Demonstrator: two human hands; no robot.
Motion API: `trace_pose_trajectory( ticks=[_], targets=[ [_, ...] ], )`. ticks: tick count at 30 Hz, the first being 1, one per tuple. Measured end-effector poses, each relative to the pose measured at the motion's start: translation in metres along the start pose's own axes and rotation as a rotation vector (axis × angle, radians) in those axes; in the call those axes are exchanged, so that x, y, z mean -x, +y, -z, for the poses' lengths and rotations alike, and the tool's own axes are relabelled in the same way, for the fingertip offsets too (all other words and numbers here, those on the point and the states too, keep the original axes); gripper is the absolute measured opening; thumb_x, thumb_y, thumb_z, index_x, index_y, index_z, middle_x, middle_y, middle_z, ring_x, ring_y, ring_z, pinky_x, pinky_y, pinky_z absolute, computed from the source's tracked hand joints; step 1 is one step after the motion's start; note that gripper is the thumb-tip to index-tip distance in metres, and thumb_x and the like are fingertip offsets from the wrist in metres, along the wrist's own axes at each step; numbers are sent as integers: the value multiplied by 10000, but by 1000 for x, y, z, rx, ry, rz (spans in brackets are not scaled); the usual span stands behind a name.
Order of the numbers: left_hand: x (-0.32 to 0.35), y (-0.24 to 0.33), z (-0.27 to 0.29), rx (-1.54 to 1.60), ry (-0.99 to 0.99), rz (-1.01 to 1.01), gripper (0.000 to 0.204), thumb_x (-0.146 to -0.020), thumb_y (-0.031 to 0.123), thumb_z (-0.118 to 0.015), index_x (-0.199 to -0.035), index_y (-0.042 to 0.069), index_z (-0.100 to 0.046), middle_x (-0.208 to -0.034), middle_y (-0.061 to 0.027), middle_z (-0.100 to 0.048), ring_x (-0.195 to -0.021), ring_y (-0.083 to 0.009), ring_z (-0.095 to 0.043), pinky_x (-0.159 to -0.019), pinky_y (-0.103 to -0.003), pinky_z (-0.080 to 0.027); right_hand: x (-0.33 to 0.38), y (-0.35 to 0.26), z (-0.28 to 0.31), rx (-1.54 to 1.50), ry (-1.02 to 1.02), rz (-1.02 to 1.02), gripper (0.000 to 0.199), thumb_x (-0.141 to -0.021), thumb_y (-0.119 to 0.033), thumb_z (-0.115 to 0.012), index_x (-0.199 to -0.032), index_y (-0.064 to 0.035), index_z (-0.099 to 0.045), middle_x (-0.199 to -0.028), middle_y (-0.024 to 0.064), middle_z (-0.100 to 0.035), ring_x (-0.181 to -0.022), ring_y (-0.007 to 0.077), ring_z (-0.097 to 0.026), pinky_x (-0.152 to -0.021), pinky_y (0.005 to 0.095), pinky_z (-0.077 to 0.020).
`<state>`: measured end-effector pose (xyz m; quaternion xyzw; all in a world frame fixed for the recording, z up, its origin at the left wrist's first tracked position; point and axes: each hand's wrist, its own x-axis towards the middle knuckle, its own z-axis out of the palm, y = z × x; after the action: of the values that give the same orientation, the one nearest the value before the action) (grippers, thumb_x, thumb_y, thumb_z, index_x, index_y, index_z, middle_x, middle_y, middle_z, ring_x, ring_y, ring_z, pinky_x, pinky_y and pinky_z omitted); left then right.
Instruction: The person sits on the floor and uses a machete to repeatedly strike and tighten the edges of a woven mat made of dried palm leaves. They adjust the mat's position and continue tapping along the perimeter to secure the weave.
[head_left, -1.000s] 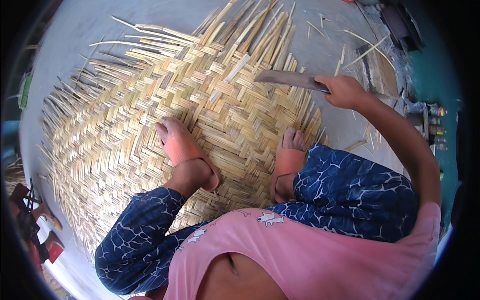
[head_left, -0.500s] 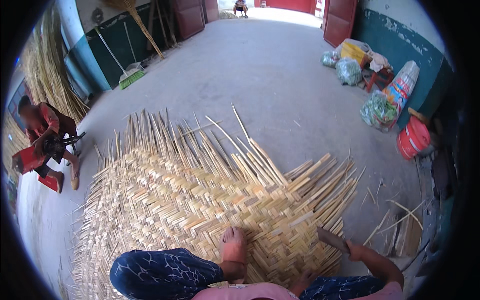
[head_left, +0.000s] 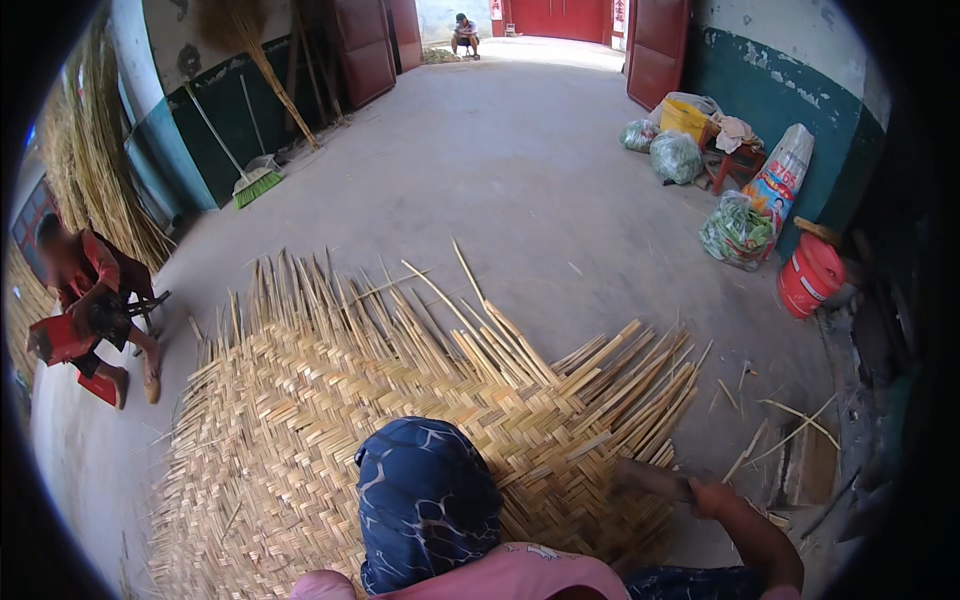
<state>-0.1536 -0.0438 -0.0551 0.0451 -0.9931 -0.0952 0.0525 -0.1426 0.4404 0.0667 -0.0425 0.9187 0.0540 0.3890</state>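
A woven mat (head_left: 300, 400) of split, straw-coloured strips spreads over the floor in front of me, with loose strip ends fanning out along its far and right edges. My right hand (head_left: 712, 497) is closed round a flat, dark, cleaver-like blade (head_left: 648, 480), blurred by motion. The blade lies over the mat's right part; whether it touches the strips I cannot tell. My left hand is out of view; only a pink sleeve (head_left: 322, 585) shows at the lower edge. My raised knee (head_left: 425, 500) in blue patterned cloth covers part of the mat.
A seated person (head_left: 90, 310) holds a red object at the left. Along the right wall stand a red bucket (head_left: 810, 277), bags of greens (head_left: 738, 232) and a stool (head_left: 732, 165). Loose strips (head_left: 795, 425) lie right of the mat. A green broom (head_left: 257, 187) leans far left.
My knee has swung up and right, now hiding my foot. The view has shifted slightly. The right hand still grips the blade, which has moved a little and blurred.
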Motion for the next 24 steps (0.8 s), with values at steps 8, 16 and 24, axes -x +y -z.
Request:
trace_pose_trajectory(
  ticks=[8, 16, 24],
  targets=[
    [8, -9, -10, -95, 80, -45, 346, -891, 119, -389, -1194, -2, -506, -1245, -184, -506, -1190, -344, -470, -1040, -397, -352, 18, -42, -32, -352, -190, 27, 798, -767, -374, -664, -1354, -17, -257, -1030, 296, -613, -950, 445, -601, -819, 487, -480],
    [3, 4, -10, -218, 50, -150, 364, -895, 106, -377, -1213, -31, -489, -1261, -204, -491, -1210, -355, -452, -1063, -405, -333, 47, -46, -35, -543, 47, 128, 843, -829, -461, -616, -1422, -10, -221, -1086, 333, -583, -988, 448, -592, -860, 470, -468],
    [14, 8, -13, -721, -222, -345, 411, -901, 127, -350, -1242, -66, -475, -1290, -226, -470, -1268, -359, -394, -1123, -424, -252, 64, -69, -19, -768, 0, 50, 749, -886, -442, -561, -1439, -52, -240, -910, 271, -635, -839, 434, -618, -731, 459, -483]
  ],
)
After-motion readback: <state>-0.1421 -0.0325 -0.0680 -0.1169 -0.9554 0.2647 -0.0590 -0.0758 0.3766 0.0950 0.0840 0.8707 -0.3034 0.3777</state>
